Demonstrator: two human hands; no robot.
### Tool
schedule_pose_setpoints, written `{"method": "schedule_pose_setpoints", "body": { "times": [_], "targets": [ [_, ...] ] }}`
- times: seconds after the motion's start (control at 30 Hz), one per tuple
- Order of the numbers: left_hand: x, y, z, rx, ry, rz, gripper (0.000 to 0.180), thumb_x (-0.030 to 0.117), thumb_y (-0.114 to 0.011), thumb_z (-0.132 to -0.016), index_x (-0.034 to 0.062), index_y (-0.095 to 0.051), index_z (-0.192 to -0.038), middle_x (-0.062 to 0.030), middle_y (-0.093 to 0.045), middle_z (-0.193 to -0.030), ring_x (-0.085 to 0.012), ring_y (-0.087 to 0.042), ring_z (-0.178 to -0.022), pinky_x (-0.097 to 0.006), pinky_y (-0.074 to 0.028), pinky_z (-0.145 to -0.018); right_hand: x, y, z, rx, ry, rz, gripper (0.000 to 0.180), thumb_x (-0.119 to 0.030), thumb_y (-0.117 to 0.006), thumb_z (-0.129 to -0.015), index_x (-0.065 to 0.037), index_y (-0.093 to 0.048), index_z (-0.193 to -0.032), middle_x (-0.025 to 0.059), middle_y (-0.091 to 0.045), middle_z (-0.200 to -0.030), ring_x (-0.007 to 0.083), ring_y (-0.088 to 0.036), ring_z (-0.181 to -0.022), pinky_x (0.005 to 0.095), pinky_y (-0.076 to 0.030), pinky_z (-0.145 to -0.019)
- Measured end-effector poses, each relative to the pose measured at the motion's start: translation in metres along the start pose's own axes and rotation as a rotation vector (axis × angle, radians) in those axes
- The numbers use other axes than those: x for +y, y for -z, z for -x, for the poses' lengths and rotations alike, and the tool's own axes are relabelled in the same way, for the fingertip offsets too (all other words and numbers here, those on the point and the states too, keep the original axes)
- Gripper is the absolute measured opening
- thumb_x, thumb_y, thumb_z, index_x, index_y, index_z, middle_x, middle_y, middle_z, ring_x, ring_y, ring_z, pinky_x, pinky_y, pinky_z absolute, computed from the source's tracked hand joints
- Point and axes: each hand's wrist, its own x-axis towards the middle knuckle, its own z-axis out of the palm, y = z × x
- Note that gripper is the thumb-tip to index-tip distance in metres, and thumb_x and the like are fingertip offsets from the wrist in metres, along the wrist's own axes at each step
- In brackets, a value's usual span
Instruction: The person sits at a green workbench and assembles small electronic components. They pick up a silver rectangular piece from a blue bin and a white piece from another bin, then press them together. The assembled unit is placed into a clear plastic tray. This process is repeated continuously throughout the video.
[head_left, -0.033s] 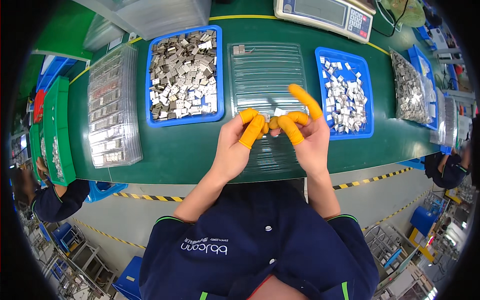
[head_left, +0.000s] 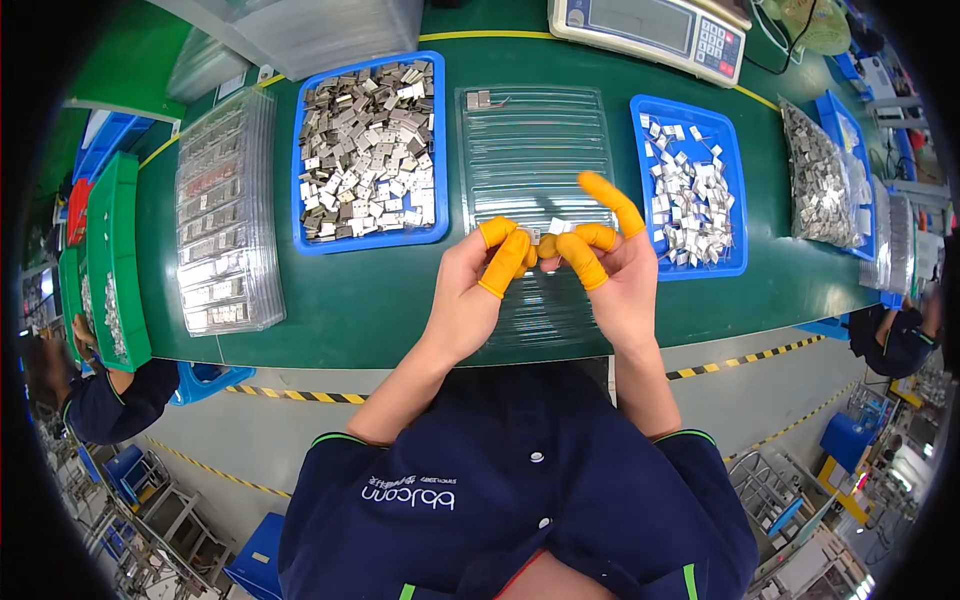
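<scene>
My left hand [head_left: 475,300] pinches a small silver metal connector shell [head_left: 533,236] between yellow-capped thumb and fingers. Facing it, my right hand [head_left: 622,280] grips a small white connector piece [head_left: 560,227], with one capped finger raised away from the others. The two pieces meet or nearly meet; the fingertips hide the exact contact. Both hands are above the near part of a clear ribbed plastic tray [head_left: 535,150], whose far left corner holds silver pieces with a short lead [head_left: 485,98].
Left of the tray, a blue bin [head_left: 440,150] holds many metal shells. On the right, another blue bin [head_left: 742,190] contains white pieces with leads. Stacked clear trays [head_left: 230,210], a green bin [head_left: 125,250], a scale [head_left: 650,30] and a bag of parts [head_left: 820,175] stand around.
</scene>
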Motion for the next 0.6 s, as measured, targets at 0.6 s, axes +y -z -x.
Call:
{"method": "schedule_pose_setpoints", "body": {
  "times": [0.6],
  "targets": [
    [-0.0037, -0.0002, 0.0016, -0.015, -0.113, -0.161, 0.012, 0.009, -0.055, -0.088, -0.0026, -0.056, -0.093, -0.0103, -0.058, -0.086, -0.0200, -0.055, -0.076, -0.028, -0.044, -0.071, 0.0034, 0.0095, 0.0055, -0.015, -0.082, -0.131, 0.022, -0.004, -0.068, -0.079, 0.007, -0.063, -0.098, 0.0129, -0.066, -0.087, 0.0172, -0.065, -0.073, 0.0274, -0.053, -0.067]
  ]
}}
